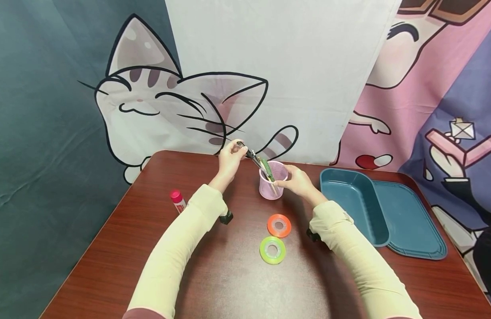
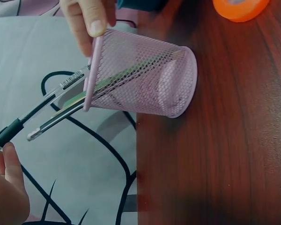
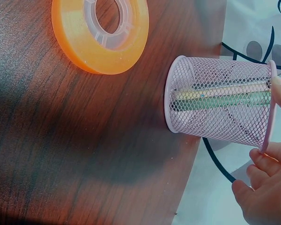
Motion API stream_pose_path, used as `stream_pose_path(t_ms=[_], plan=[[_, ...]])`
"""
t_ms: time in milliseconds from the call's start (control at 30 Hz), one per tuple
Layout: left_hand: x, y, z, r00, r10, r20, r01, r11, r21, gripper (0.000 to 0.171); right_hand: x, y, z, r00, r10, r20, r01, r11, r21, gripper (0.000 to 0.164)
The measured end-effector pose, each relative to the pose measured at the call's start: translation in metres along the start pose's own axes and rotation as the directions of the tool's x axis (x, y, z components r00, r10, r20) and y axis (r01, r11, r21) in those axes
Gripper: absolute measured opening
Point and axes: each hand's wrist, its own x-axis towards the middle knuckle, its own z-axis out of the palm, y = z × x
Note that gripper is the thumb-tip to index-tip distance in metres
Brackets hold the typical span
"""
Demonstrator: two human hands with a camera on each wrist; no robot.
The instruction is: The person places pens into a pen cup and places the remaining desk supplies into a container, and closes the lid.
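Note:
A pink mesh pen cup [image 1: 265, 189] stands upright on the table. My right hand [image 1: 302, 183] pinches its rim from the right side, as the right wrist view also shows. Between the fingertips of my left hand [image 1: 229, 161] is a clear pen with a black grip [image 2: 37, 110]. It slants with its lower end at the cup's mouth. Inside the cup lean a green pen [image 1: 267, 169] and another slim pen with a clear end [image 2: 61, 121]. Through the mesh their lower parts show only partly.
An orange tape roll [image 1: 279, 226] and a yellow-green tape roll [image 1: 266, 255] lie on the wooden table [image 1: 122, 252] before the cup. At right are a deep teal tray [image 1: 351, 195] and a flat teal lid [image 1: 413, 217]. A red-capped glue stick [image 1: 177, 197] is beside the left forearm.

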Motion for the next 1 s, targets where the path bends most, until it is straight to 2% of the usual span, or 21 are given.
stream_pose_path(t_ms=[167, 400, 767, 1000], plan=[[-0.002, -0.005, 0.004, 1.000, 0.015, 0.015, -0.016, 0.994, 0.107, 0.022, 0.000, 0.000, 0.000, 1.000, -0.007, 0.000, 0.007, 1.000, -0.007, 0.073], [-0.006, -0.011, 0.007, 0.999, 0.036, 0.039, -0.044, 0.969, 0.241, 0.021, 0.000, -0.001, 0.000, 1.000, 0.010, 0.008, -0.010, 1.000, 0.012, 0.074], [-0.010, -0.018, 0.011, 0.996, 0.014, 0.091, -0.044, 0.937, 0.346, 0.023, 0.000, -0.001, 0.000, 1.000, 0.025, 0.018, -0.026, 1.000, 0.017, 0.075], [-0.012, -0.021, 0.015, 0.988, 0.016, 0.153, -0.082, 0.896, 0.437, 0.022, 0.000, 0.000, 0.000, 1.000, 0.012, 0.009, -0.012, 1.000, 0.016, 0.074]])
